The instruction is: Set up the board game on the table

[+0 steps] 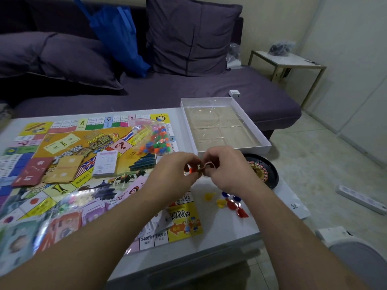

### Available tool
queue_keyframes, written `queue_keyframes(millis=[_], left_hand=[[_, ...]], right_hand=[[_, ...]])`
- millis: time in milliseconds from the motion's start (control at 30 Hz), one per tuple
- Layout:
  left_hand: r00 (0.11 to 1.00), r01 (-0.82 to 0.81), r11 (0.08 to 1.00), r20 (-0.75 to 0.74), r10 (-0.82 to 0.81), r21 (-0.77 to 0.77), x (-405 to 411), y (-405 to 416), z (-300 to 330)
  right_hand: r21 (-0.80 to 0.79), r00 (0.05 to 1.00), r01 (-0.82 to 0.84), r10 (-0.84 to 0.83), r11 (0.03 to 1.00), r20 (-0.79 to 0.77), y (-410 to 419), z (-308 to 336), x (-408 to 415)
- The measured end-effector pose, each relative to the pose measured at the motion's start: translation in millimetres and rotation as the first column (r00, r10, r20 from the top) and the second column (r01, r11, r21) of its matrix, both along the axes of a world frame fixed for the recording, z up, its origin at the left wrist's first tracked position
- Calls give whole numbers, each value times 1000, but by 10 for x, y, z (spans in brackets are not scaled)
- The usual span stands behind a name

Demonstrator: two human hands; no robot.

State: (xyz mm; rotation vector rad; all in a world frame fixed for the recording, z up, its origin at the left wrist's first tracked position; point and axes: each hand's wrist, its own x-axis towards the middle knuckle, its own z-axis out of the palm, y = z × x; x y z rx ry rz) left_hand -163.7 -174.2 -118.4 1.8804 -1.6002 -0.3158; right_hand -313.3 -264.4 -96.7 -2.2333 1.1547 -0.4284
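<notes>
Over the table's right half: both hands meet above the white table (230, 231), between the game board (88, 164) and the roulette wheel (261, 170).
Left hand (173, 170): fingers curled, tips pinching a small orange-red piece (191, 170).
Right hand (226, 168): fingers curled, pinching the same small item from the other side; a thin loop (209, 163) shows between the fingertips, and what it is cannot be told.
Game board: lies flat and unfolded across the table's left and middle.
Box tray (249, 122): open white box at the far right of the table, holding a clear moulded insert with nothing seen in its wells.
Clear bag (155, 139): lies on the board's far right part, filled with small orange, green, blue and red pieces.
Loose pawns (228, 203): yellow, blue and red, scattered on the bare table below the right wrist.
Card stacks: red deck (33, 171), tan deck (65, 169) and white deck (104, 163) side by side on the board's centre.
Wrapped paper money (62, 218): on the board's near edge.
</notes>
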Motion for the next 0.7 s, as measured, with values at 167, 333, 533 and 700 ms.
queue_keyframes(millis=[167, 333, 533, 700], left_hand=[[988, -133, 990, -77, 136, 37, -12, -43, -4], [953, -222, 971, -191, 235, 87, -22, -68, -64], [966, -215, 965, -115, 233, 152, -77, -111, -130], [970, -209, 966, -93, 224, 151, -104, -96, -140]], right_hand=[[25, 993, 11, -13, 1000, 116, -28, 3, -7], [-118, 990, 76, -89, 990, -106, -58, -72, -44], [-220, 961, -48, -15, 974, -275, 13, -193, 41], [-275, 957, -9, -72, 961, -280, 21, -200, 47]])
